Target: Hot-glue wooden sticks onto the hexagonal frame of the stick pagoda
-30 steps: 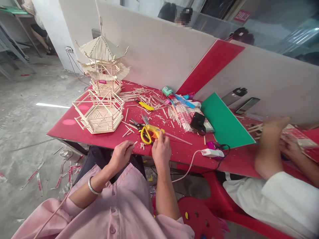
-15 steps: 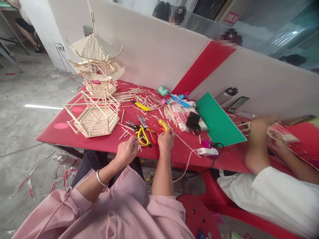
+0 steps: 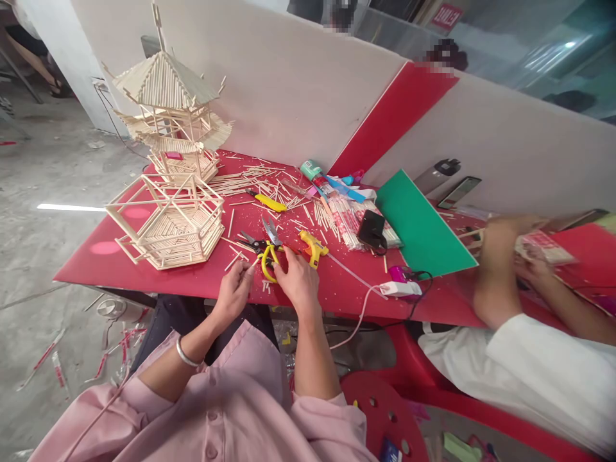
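My left hand (image 3: pixel 234 289) is closed in a pinch on a short wooden stick (image 3: pixel 252 262) at the near edge of the red table (image 3: pixel 192 279). My right hand (image 3: pixel 298 279) is just to its right. Its curled fingers are on the handles of the yellow scissors (image 3: pixel 266 260). The yellow glue gun (image 3: pixel 312 246) lies on the table just beyond my right hand, apart from it, with a thin glue stick trailing to the right. Several loose sticks are scattered around both hands.
A hexagonal stick frame (image 3: pixel 166 221) and a tall stick pagoda (image 3: pixel 168 109) stand at the left. Stick packs (image 3: pixel 346 218), a black case (image 3: pixel 370 230), a green board (image 3: pixel 418 224) and a white power strip (image 3: pixel 399 290) lie to the right. A co-worker's hands (image 3: pixel 500 269) work at the far right.
My right hand let go of the glue gun, which now lies on the table, and moved left onto the scissors. My left hand kept its pinch on the stick.
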`<state>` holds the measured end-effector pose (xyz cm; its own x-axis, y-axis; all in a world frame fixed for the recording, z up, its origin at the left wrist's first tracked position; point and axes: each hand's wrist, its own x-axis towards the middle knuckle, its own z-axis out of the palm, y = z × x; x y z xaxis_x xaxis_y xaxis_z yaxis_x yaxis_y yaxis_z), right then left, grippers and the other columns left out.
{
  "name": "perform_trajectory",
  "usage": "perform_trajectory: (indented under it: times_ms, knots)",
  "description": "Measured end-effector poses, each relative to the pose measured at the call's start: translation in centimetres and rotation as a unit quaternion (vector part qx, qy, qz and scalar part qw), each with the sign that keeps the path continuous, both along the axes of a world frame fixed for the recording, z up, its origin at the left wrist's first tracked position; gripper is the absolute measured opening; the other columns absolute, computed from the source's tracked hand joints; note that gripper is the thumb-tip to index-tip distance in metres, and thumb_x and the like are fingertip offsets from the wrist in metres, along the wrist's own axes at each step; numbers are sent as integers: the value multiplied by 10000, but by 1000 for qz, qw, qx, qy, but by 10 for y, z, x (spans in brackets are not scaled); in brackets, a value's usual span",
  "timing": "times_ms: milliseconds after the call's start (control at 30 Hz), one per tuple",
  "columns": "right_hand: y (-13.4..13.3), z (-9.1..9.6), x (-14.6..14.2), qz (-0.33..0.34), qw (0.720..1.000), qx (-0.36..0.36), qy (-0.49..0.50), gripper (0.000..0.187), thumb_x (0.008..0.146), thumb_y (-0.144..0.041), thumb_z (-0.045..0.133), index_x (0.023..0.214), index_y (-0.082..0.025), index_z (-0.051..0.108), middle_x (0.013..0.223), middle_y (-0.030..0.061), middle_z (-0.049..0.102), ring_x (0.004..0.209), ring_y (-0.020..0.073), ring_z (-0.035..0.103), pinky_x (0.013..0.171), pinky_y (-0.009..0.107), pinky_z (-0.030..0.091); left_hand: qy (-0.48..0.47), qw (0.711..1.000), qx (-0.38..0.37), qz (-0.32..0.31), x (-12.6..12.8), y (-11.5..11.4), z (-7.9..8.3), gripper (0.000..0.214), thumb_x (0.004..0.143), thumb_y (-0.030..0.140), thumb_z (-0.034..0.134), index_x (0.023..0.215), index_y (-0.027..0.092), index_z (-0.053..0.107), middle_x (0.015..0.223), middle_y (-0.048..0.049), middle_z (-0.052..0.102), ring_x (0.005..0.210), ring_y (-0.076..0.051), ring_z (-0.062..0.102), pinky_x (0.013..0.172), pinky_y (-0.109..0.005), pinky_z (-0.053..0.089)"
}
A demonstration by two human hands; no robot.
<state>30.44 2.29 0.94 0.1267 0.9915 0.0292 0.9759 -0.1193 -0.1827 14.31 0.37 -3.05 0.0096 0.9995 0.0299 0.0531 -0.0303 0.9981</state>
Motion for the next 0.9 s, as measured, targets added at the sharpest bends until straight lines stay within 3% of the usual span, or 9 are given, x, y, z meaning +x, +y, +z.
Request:
perform_trajectory:
  times_ms: [167, 333, 433, 533, 667, 800, 900]
  knots:
    - [4, 2, -1, 5, 1000, -9, -7, 549, 924, -434, 517, 1423, -212, 464, 1164, 140, 657, 1088, 270, 625, 901, 352, 466, -110, 993, -30, -36, -1, 1, 1, 362, 885, 573, 534, 861, 220, 462, 587, 47, 586, 430, -82, 414, 453, -204, 337]
    - [16, 16, 25, 33, 998, 26, 45, 453, 938, -504, 480, 1291, -248, 602, 1179, 95, 679, 1053, 238, 642, 866, 328, 496, -169, 983, -71, -3, -6, -3, 12, 403, 749, 563, 710, 781, 187, 568, 626, 25, 599, 484, -78, 481, 462, -198, 361]
    - [45, 32, 70, -63, 998, 9, 20, 359, 953, -392, 460, 1226, -264, 657, 1121, 80, 716, 1006, 239, 670, 848, 337, 510, -170, 983, -63, 40, -8, -2, 22, 345, 641, 477, 821, 713, 170, 681, 667, 5, 612, 611, -105, 546, 568, -220, 432]
    - [81, 40, 117, -171, 983, -33, -49, 303, 904, -246, 516, 1131, -212, 713, 1151, 154, 699, 1093, 293, 652, 896, 379, 504, -219, 972, -77, 48, -5, 3, 31, 346, 558, 446, 871, 730, 175, 742, 709, -14, 661, 670, -134, 576, 637, -256, 463]
    - [112, 32, 149, -188, 978, -70, -57, 321, 817, -203, 644, 1124, -133, 708, 1149, 221, 680, 1120, 318, 642, 934, 408, 500, -260, 960, -99, 25, 5, 10, 40, 356, 570, 432, 874, 767, 165, 746, 647, -2, 667, 619, -107, 560, 645, -240, 454]
    - [122, 20, 151, -180, 979, -82, -45, 362, 792, -231, 692, 1134, -112, 688, 1164, 240, 662, 1185, 313, 603, 983, 418, 471, -275, 954, -119, -10, 11, 13, 45, 351, 663, 459, 827, 758, 161, 669, 654, -25, 696, 618, -117, 596, 643, -237, 467]
    - [121, 24, 152, -168, 982, -86, -24, 322, 741, -199, 722, 1048, -104, 715, 1127, 232, 679, 1167, 323, 610, 975, 426, 475, -296, 943, -149, -23, 10, 12, 47, 379, 633, 443, 853, 756, 174, 616, 654, -29, 702, 638, -145, 634, 647, -259, 494]
